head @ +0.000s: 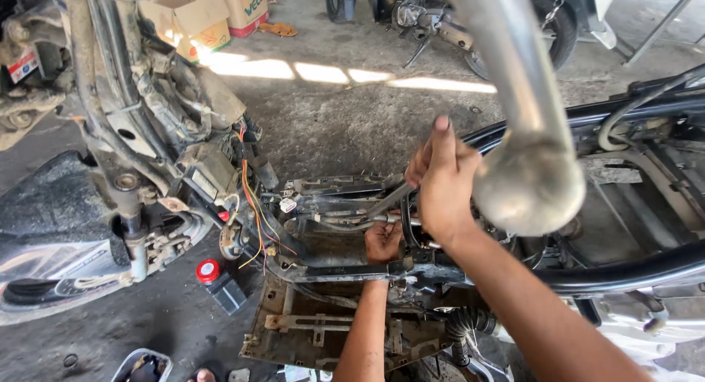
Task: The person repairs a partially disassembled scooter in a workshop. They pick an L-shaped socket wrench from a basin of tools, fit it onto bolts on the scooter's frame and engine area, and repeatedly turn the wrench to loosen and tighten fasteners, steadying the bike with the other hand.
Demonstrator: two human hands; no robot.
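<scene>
A stripped scooter frame (609, 275) of black tubes lies across the floor, with its front end and fork (132, 198) at the left. My right hand (440, 184) is closed on a grey metal wrench (388, 201), which slants down-left into the frame's middle. Just below it, my left hand (383, 241) reaches up from under, fingers curled on a part among the tubes and cables; what it grips is hidden. Orange and red wires (251, 198) hang left of both hands.
A blurred silver pipe with a rounded end (529, 169) hangs close to the camera, right of my right hand. A small black box with a red cap (209, 272) lies on the concrete. Cardboard boxes (198, 15) and another motorbike (440, 22) stand at the back.
</scene>
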